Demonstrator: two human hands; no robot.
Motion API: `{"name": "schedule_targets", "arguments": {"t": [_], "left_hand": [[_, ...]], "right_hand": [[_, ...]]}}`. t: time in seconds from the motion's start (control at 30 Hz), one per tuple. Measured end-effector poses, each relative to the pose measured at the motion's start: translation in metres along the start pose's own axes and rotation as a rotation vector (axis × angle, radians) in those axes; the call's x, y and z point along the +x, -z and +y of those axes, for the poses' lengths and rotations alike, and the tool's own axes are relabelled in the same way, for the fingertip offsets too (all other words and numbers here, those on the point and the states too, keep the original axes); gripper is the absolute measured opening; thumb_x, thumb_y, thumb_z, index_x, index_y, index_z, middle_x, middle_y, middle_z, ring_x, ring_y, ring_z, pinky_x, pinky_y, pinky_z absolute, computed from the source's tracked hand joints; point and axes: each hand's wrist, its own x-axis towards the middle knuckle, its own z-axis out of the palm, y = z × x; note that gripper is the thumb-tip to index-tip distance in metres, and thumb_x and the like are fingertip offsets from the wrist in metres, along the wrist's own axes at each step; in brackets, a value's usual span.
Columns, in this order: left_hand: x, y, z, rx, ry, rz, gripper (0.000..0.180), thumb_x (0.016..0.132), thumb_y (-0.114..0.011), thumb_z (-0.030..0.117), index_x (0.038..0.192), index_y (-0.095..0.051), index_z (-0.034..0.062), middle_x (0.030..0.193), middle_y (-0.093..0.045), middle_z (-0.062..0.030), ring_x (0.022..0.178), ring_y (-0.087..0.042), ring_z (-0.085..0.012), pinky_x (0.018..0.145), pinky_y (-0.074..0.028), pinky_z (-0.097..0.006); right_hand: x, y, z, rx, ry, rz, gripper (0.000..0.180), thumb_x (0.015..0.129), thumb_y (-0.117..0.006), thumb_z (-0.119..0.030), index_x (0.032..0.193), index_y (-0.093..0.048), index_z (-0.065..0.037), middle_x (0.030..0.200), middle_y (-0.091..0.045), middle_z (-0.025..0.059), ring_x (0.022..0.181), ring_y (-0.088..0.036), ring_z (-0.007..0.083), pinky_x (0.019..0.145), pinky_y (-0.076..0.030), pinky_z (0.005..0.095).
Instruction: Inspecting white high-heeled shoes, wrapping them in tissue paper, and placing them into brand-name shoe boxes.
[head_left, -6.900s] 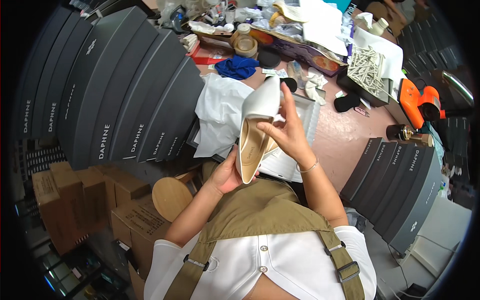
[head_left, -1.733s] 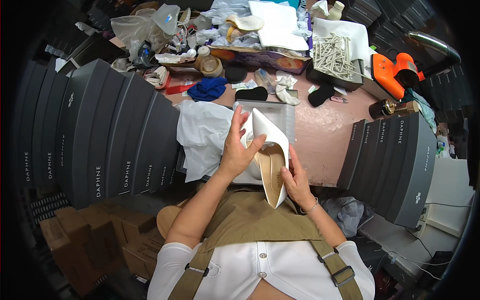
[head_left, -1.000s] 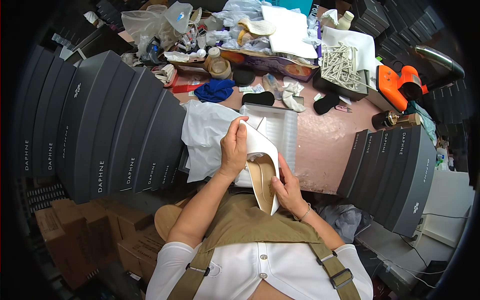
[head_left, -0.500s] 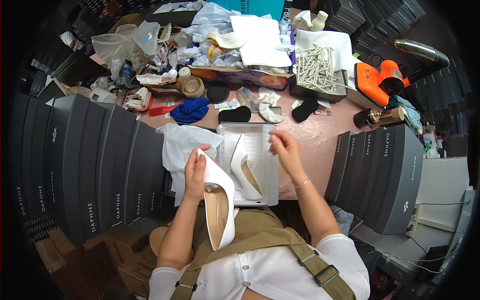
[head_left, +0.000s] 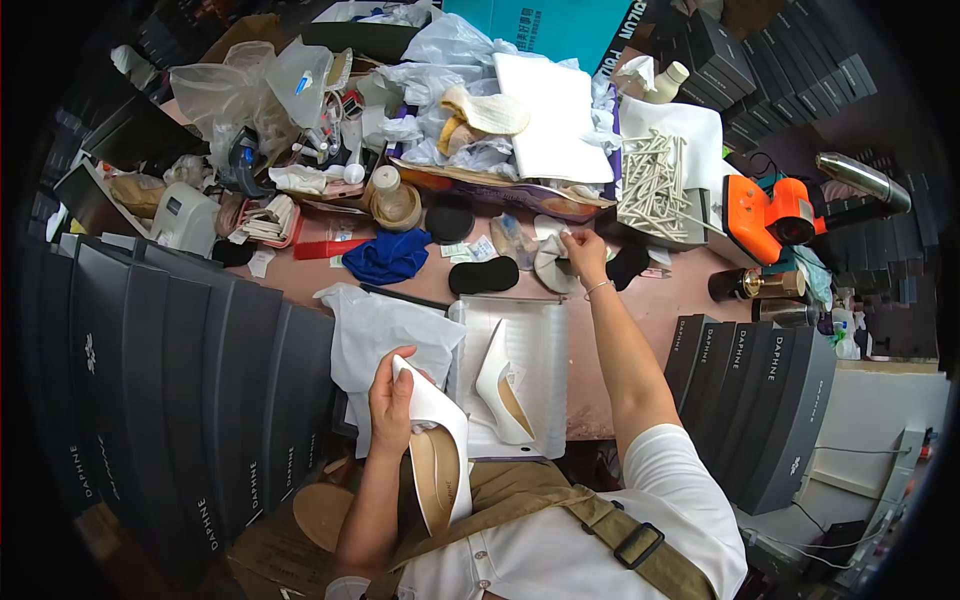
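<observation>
My left hand is closed round the toe end of a white high-heeled pump, its tan insole facing up near my lap. The matching white pump lies on its side in an open shoe box lined with pale wrapping. My right hand is stretched out past the box. Its fingertips are pinched at the upper edge of a whitish-grey cloth pad on the pink table. White tissue paper spreads out left of the box.
Dark shoe boxes stand in rows at left and right. Behind are a blue cloth, black pads, a box of white sticks, an orange device and a carton of crumpled plastic.
My right hand has moved from above the box's right side forward to the cloth pad. The left hand still holds the pump. The view has shifted slightly.
</observation>
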Motion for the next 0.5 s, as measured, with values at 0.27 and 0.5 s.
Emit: {"name": "schedule_targets", "arguments": {"t": [0.27,0.5], "left_hand": [[-0.002,0.007,-0.001,0.046,-0.028,-0.033,0.039,0.099,-0.044,0.031,0.123,-0.048,0.0012,0.081,-0.06,-0.0072,0.069,-0.058,-0.0106,0.063,-0.046,-0.023],[-0.022,-0.005,-0.007,0.003,0.003,-0.029,0.037,0.098,-0.04,0.027,0.121,-0.049,-0.0009,0.082,-0.061,-0.0091,0.069,-0.059,-0.013,0.065,-0.048,-0.025]], "right_hand": [[-0.012,-0.017,-0.013,0.35,0.118,0.006,0.016,0.086,-0.064,-0.016,0.085,-0.064,0.0,0.074,-0.061,0.0008,0.07,-0.053,0.0111,0.066,-0.044,0.0268],[-0.027,0.032,-0.039,0.652,0.112,-0.092,0.015,0.092,-0.058,-0.016,0.088,-0.058,-0.002,0.076,-0.057,0.0004,0.067,-0.049,0.0069,0.061,-0.04,0.0221]]}}
